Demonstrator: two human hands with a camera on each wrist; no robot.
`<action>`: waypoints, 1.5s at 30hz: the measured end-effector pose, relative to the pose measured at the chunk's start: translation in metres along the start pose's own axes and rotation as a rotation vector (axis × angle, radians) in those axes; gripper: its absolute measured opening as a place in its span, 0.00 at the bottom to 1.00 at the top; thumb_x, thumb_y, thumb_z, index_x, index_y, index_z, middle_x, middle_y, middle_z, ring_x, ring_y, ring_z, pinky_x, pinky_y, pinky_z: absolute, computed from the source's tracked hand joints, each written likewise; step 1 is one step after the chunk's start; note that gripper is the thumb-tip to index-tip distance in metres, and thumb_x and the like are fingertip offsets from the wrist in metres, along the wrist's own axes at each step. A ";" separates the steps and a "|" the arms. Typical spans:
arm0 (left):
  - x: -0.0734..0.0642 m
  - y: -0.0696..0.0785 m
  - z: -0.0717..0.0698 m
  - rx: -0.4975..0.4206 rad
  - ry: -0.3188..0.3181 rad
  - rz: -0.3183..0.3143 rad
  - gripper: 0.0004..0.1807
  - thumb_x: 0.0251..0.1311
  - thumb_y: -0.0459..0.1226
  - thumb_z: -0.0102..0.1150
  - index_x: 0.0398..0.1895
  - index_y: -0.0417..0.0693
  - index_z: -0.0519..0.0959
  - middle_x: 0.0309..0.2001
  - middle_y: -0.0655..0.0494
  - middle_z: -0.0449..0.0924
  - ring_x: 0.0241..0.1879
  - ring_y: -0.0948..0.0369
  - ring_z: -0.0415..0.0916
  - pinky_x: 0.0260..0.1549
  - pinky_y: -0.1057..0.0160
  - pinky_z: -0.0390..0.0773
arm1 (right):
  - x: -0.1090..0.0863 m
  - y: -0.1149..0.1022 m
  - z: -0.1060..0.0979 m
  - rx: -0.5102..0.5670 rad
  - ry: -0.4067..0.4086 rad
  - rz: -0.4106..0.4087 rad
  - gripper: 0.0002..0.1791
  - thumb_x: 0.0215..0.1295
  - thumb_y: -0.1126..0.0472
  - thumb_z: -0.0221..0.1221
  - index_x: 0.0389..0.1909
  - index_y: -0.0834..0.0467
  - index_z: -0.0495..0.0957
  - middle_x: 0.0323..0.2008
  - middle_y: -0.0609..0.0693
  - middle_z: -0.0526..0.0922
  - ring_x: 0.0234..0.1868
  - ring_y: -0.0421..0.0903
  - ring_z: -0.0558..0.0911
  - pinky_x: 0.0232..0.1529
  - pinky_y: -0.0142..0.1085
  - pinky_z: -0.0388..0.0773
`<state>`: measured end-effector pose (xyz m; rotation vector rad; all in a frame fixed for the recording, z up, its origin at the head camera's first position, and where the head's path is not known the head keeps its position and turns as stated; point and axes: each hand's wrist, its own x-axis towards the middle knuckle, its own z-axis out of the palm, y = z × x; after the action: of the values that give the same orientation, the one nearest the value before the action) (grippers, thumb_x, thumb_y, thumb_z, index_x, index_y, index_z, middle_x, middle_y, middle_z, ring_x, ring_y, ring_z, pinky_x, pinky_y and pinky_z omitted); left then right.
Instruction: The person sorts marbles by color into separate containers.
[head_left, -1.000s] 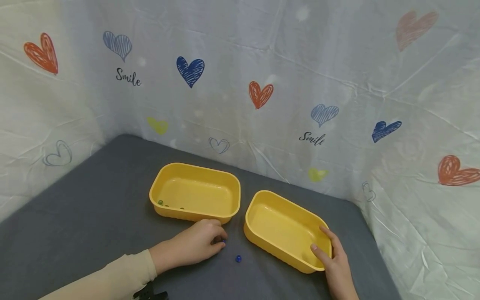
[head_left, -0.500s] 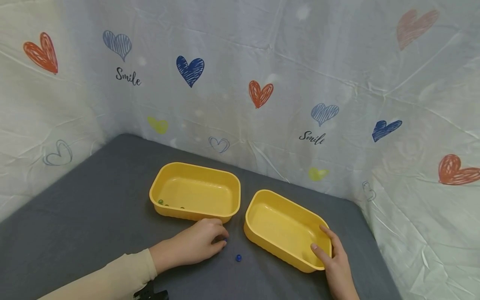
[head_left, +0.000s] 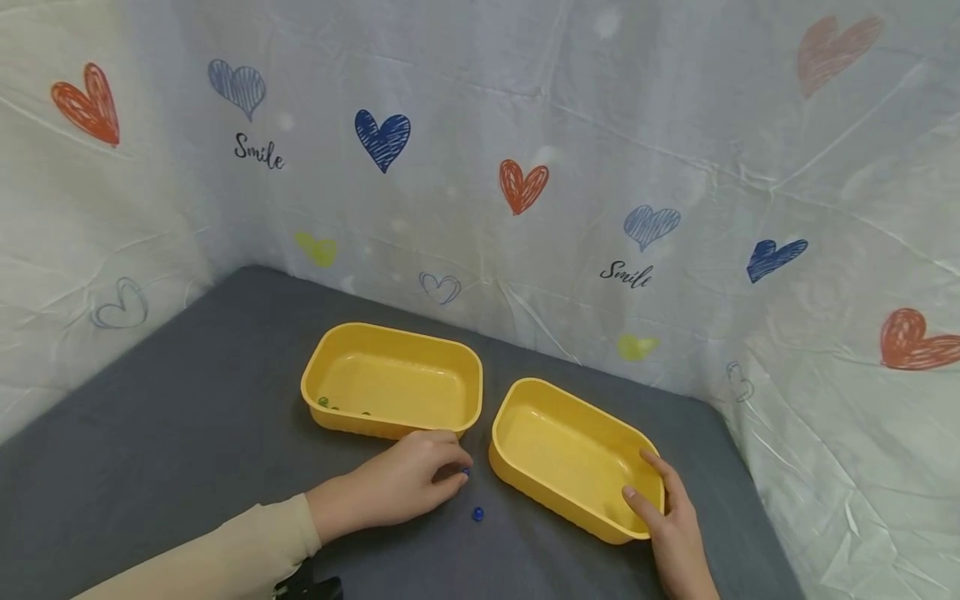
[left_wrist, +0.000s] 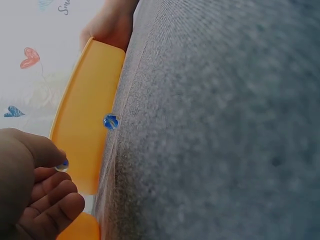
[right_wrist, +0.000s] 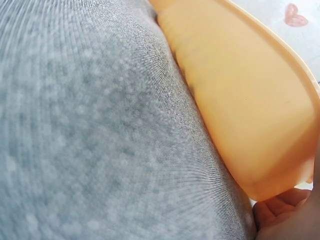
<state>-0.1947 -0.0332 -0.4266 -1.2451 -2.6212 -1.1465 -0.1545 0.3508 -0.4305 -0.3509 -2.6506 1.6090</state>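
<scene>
My left hand [head_left: 408,477] pinches a clear-and-blue glass marble [left_wrist: 62,165] between thumb and fingers, just in front of the gap between two yellow trays. A second blue marble [head_left: 477,514] lies on the grey cloth, to the right of and nearer than that hand. The right-hand tray [head_left: 517,482] has bare inner walls and floor in view. At its near right corner my right hand [head_left: 677,529] grips the rim, thumb on the inside. In the right wrist view, curled fingers [right_wrist: 280,207] show under the tray's end.
The left-hand yellow tray [head_left: 390,333] stands just behind my left hand, with several small green marbles [head_left: 323,402] along its near left side. Grey cloth [head_left: 150,433] covers the table. A white curtain [head_left: 465,100] printed with hearts hangs close behind.
My left hand has lifted slightly and moved right with the pinched marble, towards the right-hand tray. The right hand, both trays and the loose blue marble stay put.
</scene>
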 end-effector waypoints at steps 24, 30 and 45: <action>0.030 0.035 -0.002 -0.107 0.122 0.111 0.08 0.68 0.39 0.62 0.46 0.50 0.85 0.35 0.69 0.75 0.31 0.72 0.71 0.30 0.74 0.75 | -0.001 0.001 -0.001 0.003 0.001 0.022 0.42 0.68 0.42 0.61 0.77 0.47 0.53 0.77 0.55 0.47 0.73 0.51 0.56 0.45 0.17 0.69; 0.041 0.040 -0.003 -0.103 0.145 0.120 0.09 0.67 0.38 0.63 0.47 0.47 0.85 0.36 0.66 0.77 0.33 0.71 0.73 0.32 0.75 0.76 | -0.001 0.000 0.000 -0.003 0.003 0.017 0.42 0.68 0.41 0.61 0.76 0.47 0.53 0.77 0.55 0.47 0.73 0.50 0.56 0.45 0.16 0.67; 0.073 0.041 0.008 -0.055 0.211 0.127 0.08 0.66 0.38 0.63 0.45 0.49 0.86 0.35 0.65 0.78 0.33 0.70 0.73 0.31 0.77 0.74 | -0.003 -0.003 0.001 -0.004 0.015 0.004 0.40 0.69 0.43 0.61 0.76 0.48 0.54 0.77 0.56 0.49 0.71 0.51 0.59 0.45 0.17 0.69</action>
<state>-0.2144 0.0376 -0.3849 -1.2065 -2.3401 -1.2593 -0.1521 0.3476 -0.4278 -0.3663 -2.6444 1.5957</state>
